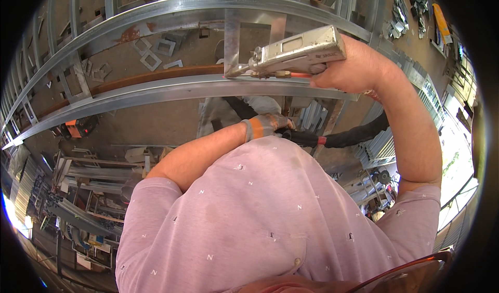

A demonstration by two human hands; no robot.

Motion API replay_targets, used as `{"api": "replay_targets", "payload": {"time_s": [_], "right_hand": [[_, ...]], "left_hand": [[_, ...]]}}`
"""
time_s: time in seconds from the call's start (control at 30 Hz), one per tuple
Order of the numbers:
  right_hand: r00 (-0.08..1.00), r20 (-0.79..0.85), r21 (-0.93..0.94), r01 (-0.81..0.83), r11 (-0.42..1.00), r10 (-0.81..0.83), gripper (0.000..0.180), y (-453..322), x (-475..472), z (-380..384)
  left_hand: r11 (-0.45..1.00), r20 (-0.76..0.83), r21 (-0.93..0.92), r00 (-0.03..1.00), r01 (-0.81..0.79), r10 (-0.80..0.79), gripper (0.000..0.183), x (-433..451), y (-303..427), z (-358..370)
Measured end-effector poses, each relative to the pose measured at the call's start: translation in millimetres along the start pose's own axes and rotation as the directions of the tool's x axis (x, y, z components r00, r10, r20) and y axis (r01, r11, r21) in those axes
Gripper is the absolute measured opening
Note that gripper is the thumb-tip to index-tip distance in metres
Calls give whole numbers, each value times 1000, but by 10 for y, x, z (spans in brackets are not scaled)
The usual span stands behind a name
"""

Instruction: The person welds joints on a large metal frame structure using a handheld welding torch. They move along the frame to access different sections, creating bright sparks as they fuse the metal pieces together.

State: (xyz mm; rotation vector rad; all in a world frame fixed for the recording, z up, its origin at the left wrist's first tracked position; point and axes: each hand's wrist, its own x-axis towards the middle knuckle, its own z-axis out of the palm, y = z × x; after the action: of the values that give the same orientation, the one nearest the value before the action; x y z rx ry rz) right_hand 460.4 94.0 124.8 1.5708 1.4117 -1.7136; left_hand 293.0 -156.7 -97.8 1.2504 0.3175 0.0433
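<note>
My bare right hand grips a silver Jasic handheld welding gun, with its nozzle pointing left. The gun's tip meets or nearly meets the corner where a flat metal cross-piece joins the near galvanized steel rail. A small red dot shows at that corner. Below the rail, close to my belly, my left hand wears a grey and orange glove and is closed around a black sleeved cable. Its fingertips are partly hidden. The far steel rail runs roughly parallel beyond the gun.
Square metal frames lie on the floor between the rails. An orange and black machine stands at left. Stacked metal profiles fill the lower left, and more bundled profiles lie at right. Metal scraps litter the upper right floor.
</note>
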Motion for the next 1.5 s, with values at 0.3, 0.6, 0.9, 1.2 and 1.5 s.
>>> {"api": "replay_targets", "payload": {"time_s": [0.3,0.6,0.9,1.2,1.5], "right_hand": [[1000,-1,-148,-18,989,18,59,-77,-1,-59],[980,-27,-180,188,966,-196,54,61,60,-39],[986,-53,-259,137,956,-155,46,17,28,-72],[993,-71,-269,68,961,-91,43,36,31,-74],[992,-90,-273,60,960,-88,45,49,27,-60]], "left_hand": [[931,63,-156,944,330,-324,46,79,289,-80],[984,86,-27,981,174,-171,65,102,-14,-10],[981,54,-106,986,160,-155,65,90,101,-29],[994,21,-61,996,91,-89,60,105,164,-49],[993,36,-36,993,114,-113,62,55,270,-116]]}}
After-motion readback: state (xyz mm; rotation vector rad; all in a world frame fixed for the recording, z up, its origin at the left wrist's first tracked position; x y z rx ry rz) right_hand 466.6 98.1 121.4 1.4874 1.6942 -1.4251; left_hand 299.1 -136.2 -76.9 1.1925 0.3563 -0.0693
